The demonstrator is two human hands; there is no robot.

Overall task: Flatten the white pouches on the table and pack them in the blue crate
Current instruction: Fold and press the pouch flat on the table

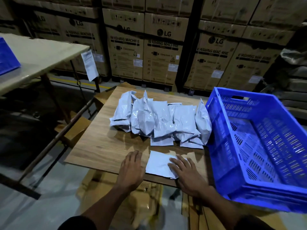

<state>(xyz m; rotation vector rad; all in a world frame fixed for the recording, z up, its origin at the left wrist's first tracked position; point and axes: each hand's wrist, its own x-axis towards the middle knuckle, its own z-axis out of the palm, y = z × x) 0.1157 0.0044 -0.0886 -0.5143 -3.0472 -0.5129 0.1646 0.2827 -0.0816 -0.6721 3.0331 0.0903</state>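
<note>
Pouch [159, 165], one, flat under right hand [186, 173]'s straight fingers; left hand [132, 170] open beside it, holding nothing. Beyond fingertips: pouch heap [159, 120], uncountable. Right: one blue crate [259, 140].

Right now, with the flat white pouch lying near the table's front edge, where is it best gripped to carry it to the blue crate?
Probably by the flat white pouch's right edge, coming from the right. The right hand already rests open on that side, nearest the blue crate. It lies flat, so sliding it over the table's near edge would let fingers pinch underneath. The left hand rests beside it.
</note>
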